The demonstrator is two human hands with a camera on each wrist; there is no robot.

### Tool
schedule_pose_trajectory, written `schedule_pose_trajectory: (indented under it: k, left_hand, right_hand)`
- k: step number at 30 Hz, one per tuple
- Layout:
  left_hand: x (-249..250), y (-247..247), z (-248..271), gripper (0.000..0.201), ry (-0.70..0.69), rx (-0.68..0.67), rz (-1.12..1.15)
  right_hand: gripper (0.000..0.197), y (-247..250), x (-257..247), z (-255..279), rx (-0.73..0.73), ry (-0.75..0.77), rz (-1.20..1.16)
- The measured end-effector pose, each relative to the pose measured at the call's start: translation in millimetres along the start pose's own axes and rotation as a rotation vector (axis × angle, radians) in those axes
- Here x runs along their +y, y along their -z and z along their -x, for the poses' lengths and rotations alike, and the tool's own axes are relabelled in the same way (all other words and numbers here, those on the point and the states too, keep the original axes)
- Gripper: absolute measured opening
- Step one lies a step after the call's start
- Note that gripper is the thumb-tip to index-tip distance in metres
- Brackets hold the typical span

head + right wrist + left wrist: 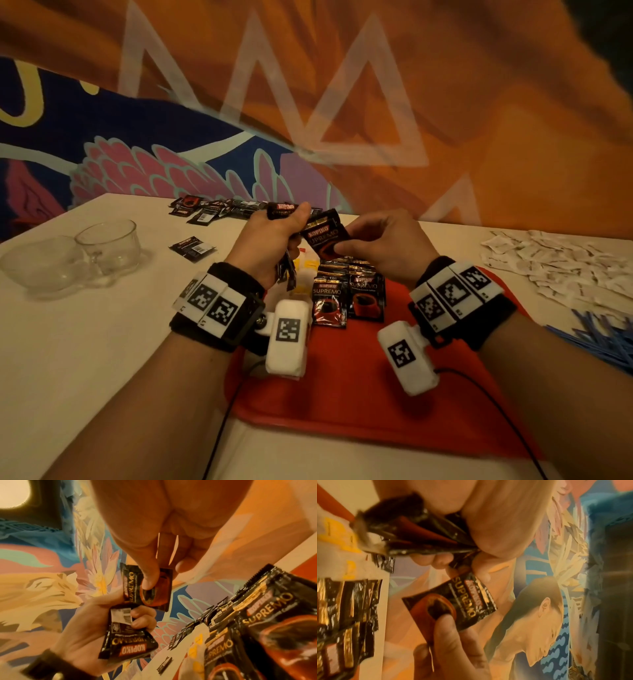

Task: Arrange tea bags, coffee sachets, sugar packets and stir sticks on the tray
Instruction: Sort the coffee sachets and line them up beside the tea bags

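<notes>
Lying in two overlapped rows on the red tray (pixel 342 394), black coffee sachets (pixel 347 298) show red cups and gold SUPREMO lettering. Above them, the right hand (pixel 387 245) pinches one sachet (pixel 325 236) at its lower corner, while at nine o'clock the left hand (pixel 270 240) grips a bunch of sachets (pixel 126 635). More loose sachets (pixel 212 209) lie at eleven o'clock on the table (pixel 102 342).

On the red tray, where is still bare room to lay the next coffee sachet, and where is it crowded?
The red tray is bare on its near half, between the coffee sachet rows and the near rim, under both wrists. The far part is crowded: sachets overlap, with yellow packets beside them on the left. The right hand pinches one sachet; the left hand grips several.
</notes>
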State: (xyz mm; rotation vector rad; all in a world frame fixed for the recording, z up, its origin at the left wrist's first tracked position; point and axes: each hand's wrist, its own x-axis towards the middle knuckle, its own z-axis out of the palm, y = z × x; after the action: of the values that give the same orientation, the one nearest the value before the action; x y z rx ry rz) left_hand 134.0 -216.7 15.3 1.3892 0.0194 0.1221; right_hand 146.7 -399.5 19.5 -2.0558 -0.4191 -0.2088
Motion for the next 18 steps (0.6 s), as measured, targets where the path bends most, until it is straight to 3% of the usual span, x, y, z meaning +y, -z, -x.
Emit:
schedule_pose_trajectory:
  k: [4, 7, 14, 18]
  left_hand:
    - [0.4, -9.2, 5.4, 0.026, 0.057, -0.045, -0.047]
    - [1.1, -9.1, 4.7, 0.025, 0.066, -0.015, -0.024]
    - [-0.8, 3.2, -1.5, 0.031, 0.142, -0.007, 0.164]
    - [-2.3, 3.7, -2.7, 0.029, 0.163, -0.008, 0.186]
  right_hand:
    - [0.018, 1.3, -4.9, 4.7, -0.027, 0.066, 0.043]
    - [0.016, 3.9, -3.9, 7.1, -0.035, 0.029, 0.090]
    - [0.009, 22.2, 25.9, 18.4, -0.159, -0.304, 0.245]
    - [0.017, 26.1, 34.8, 30.3, -0.231, -0.473, 0.260]
